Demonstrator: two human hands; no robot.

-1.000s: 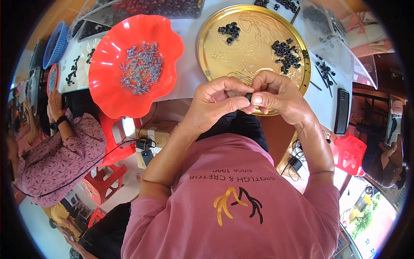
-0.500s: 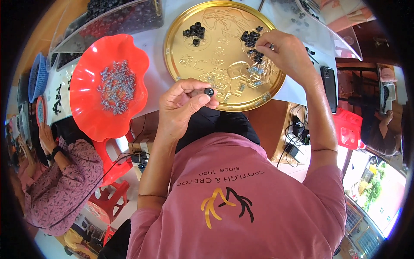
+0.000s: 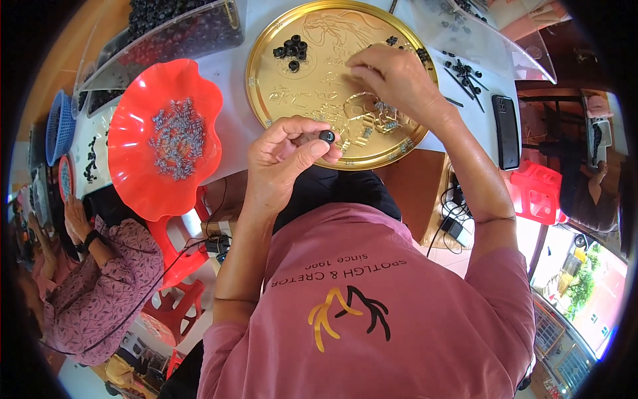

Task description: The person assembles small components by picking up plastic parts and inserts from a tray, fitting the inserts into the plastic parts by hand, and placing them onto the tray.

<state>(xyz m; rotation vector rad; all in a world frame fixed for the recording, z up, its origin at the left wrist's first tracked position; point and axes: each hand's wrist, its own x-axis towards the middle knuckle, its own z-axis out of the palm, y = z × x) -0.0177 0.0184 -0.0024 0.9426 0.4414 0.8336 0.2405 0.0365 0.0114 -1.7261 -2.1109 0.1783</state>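
Note:
My left hand (image 3: 286,156) pinches a small black cylindrical part (image 3: 327,136) between thumb and fingers, its ringed round end showing, just over the near rim of a round gold tray (image 3: 266,73). Above the tray's right half is my right hand (image 3: 395,76), fingers drawn together and pointing left; what they hold, if anything, is hidden. A cluster of black parts (image 3: 291,50) lies on the tray's left side. More black parts (image 3: 423,54) show partly behind my right hand. Small silver springs (image 3: 387,114) rest on the tray below that hand.
Left of the tray, a red wavy-edged bowl (image 3: 206,100) holds many small springs (image 3: 178,139). Clear bins (image 3: 199,33) of black parts stand behind it. A black phone (image 3: 506,133) and thin dark rods (image 3: 465,86) lie at right. Another person's hand (image 3: 78,219) is at far left.
My right hand has moved left across the tray from the black parts at its right side. My left hand keeps its black part in nearly the same place.

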